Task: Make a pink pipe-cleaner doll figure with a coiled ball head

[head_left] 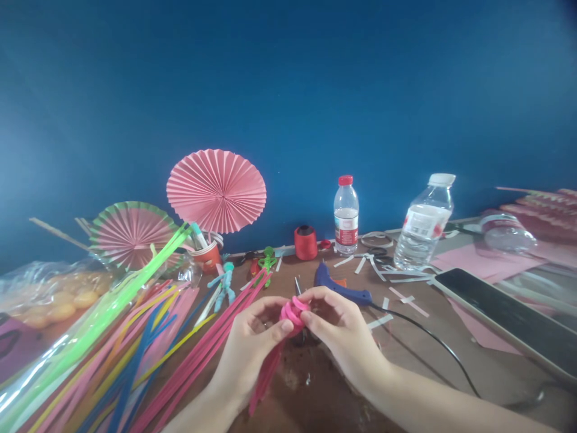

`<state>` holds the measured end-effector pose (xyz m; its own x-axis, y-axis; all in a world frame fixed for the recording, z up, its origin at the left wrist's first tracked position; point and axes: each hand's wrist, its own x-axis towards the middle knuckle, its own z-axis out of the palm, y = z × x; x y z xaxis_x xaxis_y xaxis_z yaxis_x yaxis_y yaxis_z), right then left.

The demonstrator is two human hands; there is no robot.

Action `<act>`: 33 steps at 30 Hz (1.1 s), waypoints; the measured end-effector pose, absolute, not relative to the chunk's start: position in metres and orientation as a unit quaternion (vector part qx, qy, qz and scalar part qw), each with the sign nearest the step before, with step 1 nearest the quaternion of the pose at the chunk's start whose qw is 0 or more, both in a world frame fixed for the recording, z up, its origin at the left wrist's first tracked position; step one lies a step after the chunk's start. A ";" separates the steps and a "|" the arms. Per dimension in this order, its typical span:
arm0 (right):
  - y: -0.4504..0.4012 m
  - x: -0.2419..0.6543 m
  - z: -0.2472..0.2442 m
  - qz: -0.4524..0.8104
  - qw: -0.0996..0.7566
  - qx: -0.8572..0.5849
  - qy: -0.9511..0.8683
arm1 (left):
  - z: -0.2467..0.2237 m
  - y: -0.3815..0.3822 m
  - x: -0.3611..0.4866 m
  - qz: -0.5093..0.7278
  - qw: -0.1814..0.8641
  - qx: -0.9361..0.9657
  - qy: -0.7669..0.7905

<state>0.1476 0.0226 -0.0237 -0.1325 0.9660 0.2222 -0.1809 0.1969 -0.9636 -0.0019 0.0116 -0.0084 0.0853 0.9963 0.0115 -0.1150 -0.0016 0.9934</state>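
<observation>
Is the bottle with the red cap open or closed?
Closed: the red cap sits on the neck of the upright bottle.

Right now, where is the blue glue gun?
In the head view, the blue glue gun lies on the table just beyond the right hand, its black cord trailing rightward.

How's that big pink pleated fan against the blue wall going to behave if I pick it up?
The pink fan is probably light for its width, since it looks like folded paper. It may crumple if squeezed hard, being all narrow creases. Its broad, flat shape could make it wobble if held only by the edge.
</observation>
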 end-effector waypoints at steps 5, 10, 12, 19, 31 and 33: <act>0.020 0.150 -0.024 0.493 0.546 -0.365 -0.570 | -0.010 0.014 -0.003 0.511 0.547 0.499 0.436; 0.019 0.153 -0.025 0.490 0.532 -0.347 -0.597 | -0.009 0.014 -0.003 0.507 0.512 0.540 0.435; 0.018 0.154 -0.024 0.484 0.530 -0.346 -0.604 | -0.009 0.014 -0.002 0.507 0.495 0.549 0.442; 0.018 0.152 -0.023 0.438 0.520 -0.379 -0.627 | -0.008 0.009 -0.001 0.494 0.379 0.613 0.486; 0.027 0.155 -0.019 0.404 0.479 -0.356 -0.693 | -0.010 0.008 -0.005 0.483 0.385 0.608 0.499; 0.031 0.159 -0.017 0.400 0.463 -0.346 -0.712 | -0.011 0.010 -0.008 0.482 0.388 0.609 0.496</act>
